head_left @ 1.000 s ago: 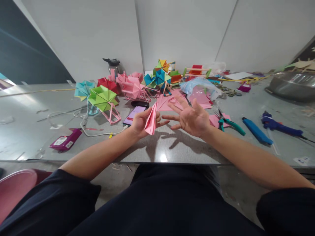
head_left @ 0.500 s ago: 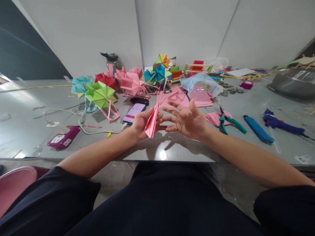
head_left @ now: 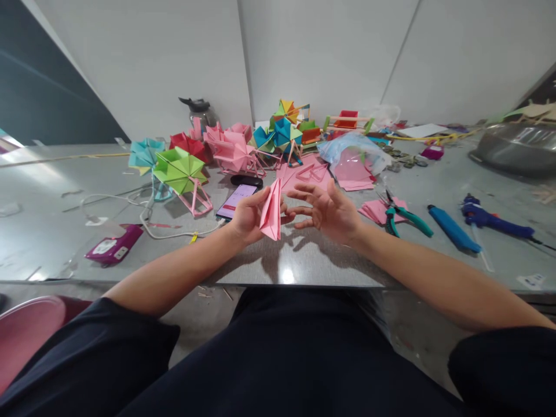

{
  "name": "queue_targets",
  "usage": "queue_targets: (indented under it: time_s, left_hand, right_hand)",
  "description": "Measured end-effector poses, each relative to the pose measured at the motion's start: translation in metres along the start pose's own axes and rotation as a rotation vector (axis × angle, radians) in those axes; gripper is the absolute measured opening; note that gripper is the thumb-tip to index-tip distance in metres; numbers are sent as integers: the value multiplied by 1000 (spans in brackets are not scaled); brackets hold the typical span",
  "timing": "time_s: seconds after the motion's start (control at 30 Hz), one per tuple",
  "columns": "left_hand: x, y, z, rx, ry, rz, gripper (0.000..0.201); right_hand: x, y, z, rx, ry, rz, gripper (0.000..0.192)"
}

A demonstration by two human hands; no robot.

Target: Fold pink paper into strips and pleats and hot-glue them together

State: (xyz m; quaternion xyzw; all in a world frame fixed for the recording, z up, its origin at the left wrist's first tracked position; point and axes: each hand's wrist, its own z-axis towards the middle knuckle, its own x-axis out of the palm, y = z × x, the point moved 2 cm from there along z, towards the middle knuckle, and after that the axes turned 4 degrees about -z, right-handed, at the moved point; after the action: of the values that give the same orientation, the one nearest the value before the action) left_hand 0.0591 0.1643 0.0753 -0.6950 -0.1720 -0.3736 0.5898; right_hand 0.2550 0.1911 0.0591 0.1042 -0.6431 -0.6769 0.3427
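A folded pink paper piece, made of several pointed layers, stands tilted in my left hand. My left thumb presses its near side while the fingers go behind it, partly hidden. To its right, my right hand is held palm inward with the fingers spread, holding nothing. Its fingertips come close to the left fingers behind the paper; whether they touch I cannot tell. Beyond the hands lie flat pink paper sheets, and a phone with a lit screen is beside my left hand.
Folded paper wheels, among them a green one and a pink one, stand at the back left. Pliers rest on pink paper at right, near a blue-handled tool and a glue gun. A purple power strip sits at left.
The folded pink paper has turned in my left hand, so a broader face shows. My right hand has shifted slightly left, its fingers still spread.
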Motion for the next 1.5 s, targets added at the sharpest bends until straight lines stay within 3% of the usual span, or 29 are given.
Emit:
queue_targets:
  time_s: [0.17, 0.33, 0.67, 0.8, 0.97, 1.17, 1.37, 1.5]
  left_hand:
    - [-16, -1, 7, 42, -68, 40, 27]
    - [-29, 1, 17, 94, -55, 157, 32]
    - [-33, 5, 29, 228, -140, 200, 29]
    - [-38, 6, 31, 212, -140, 175, 28]
    - [-38, 8, 28, 203, -128, 186, 33]
    - [-27, 16, 21, 188, -67, 310, 35]
    - [-24, 7, 17, 359, -74, 558, 38]
    - [-15, -11, 7, 644, -51, 817, 52]
  right_hand:
    - [-12, -3, 5, -22, -185, -106, 54]
    - [-27, -8, 12, -11, -334, -235, 66]
    - [-21, -9, 12, -111, -286, -358, 76]
    - [-16, -6, 9, -138, -256, -400, 50]
    - [-3, -7, 3, -132, -188, -515, 41]
    - [2, -4, -3, -280, -365, -633, 44]
    - [-10, 3, -2, -378, -435, -828, 30]
    - [-11, 8, -3, -521, -258, -1143, 16]
